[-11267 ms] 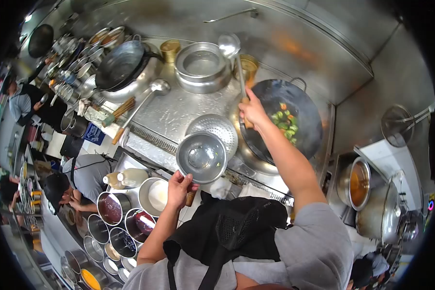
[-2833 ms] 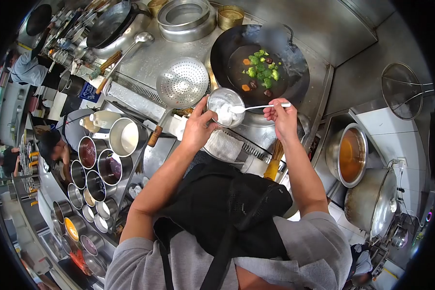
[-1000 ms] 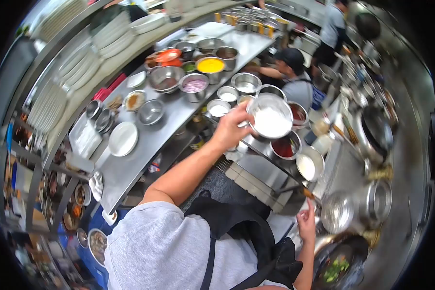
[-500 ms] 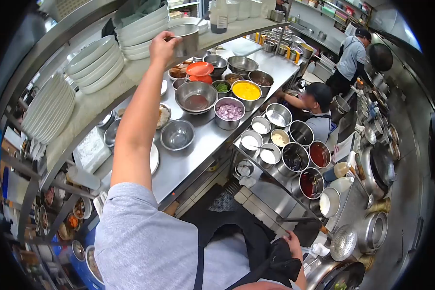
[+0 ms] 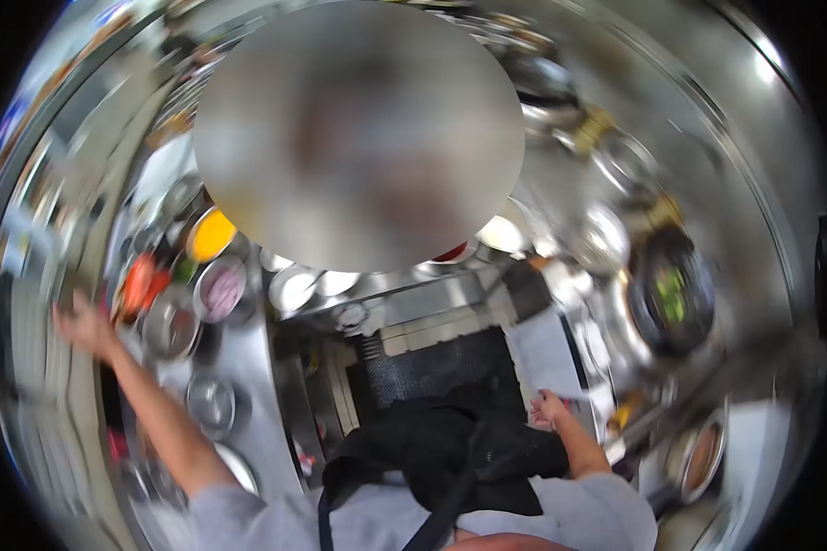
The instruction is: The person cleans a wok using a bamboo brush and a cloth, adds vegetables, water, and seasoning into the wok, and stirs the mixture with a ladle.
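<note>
My left hand (image 5: pixel 84 328) reaches out at the far left by the shelf edge, blurred by motion. Its fingers look apart and I make out nothing held in them. Just right of it are orange-red bowls (image 5: pixel 140 283) and a steel mixing bowl (image 5: pixel 171 323) on the steel counter (image 5: pixel 253 386). My right hand (image 5: pixel 548 410) hangs low at the right of my black apron (image 5: pixel 432 450), near a pale board-like surface (image 5: pixel 549 349). Its fingers are curled; whatever they hold, if anything, is hidden.
Pots of chopped purple onion (image 5: pixel 220 289) and yellow liquid (image 5: pixel 212 235) stand on the left counter. A smaller bowl (image 5: pixel 211 404) sits nearer. At the right, a dark wok (image 5: pixel 669 292) contains green vegetables. A large grey blur covers the upper middle.
My view has swung right. The steel pot that my left hand held at the shelf no longer shows in it. The wok with greens has come fully into view.
</note>
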The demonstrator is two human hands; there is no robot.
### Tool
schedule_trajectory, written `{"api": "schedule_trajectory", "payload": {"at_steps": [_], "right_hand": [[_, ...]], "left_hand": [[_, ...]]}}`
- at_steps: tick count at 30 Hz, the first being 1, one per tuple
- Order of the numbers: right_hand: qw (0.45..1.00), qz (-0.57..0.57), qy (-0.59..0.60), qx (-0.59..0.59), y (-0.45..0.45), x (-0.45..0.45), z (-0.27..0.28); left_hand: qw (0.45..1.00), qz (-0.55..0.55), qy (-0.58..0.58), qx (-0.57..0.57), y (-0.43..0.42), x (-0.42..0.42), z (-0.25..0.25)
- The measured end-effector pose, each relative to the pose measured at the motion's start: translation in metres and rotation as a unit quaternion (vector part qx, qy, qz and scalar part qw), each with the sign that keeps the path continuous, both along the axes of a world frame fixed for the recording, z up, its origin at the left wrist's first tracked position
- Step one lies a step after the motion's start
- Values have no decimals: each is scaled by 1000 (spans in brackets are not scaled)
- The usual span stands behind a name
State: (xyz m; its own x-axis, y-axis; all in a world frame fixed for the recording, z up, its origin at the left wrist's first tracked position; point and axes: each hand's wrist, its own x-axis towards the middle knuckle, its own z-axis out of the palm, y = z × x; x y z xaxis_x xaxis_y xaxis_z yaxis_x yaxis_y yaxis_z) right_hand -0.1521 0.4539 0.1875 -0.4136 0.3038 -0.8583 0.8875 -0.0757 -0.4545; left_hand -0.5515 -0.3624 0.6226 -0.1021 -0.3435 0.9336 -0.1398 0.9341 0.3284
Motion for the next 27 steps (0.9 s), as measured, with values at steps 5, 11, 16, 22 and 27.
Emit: {"api": "schedule_trajectory", "payload": {"at_steps": [5, 11, 16, 22, 27], "right_hand": [[969, -203, -102, 102, 30, 87, -49], [932, -352, 65, 65, 70, 27, -97], [982, 75, 129, 119, 27, -48, -62], [895, -82, 391, -196, 20, -47, 80], [810, -401, 428, 2, 42, -88, 49]], "left_hand": [[899, -369, -120, 201, 183, 23, -159], [439, -679, -584, 76, 468, 131, -281], [268, -709, -652, 23, 638, 167, -329], [43, -612, -742, 269, 735, 177, -430], [176, -500, -684, 501, 789, 285, -332]]}}
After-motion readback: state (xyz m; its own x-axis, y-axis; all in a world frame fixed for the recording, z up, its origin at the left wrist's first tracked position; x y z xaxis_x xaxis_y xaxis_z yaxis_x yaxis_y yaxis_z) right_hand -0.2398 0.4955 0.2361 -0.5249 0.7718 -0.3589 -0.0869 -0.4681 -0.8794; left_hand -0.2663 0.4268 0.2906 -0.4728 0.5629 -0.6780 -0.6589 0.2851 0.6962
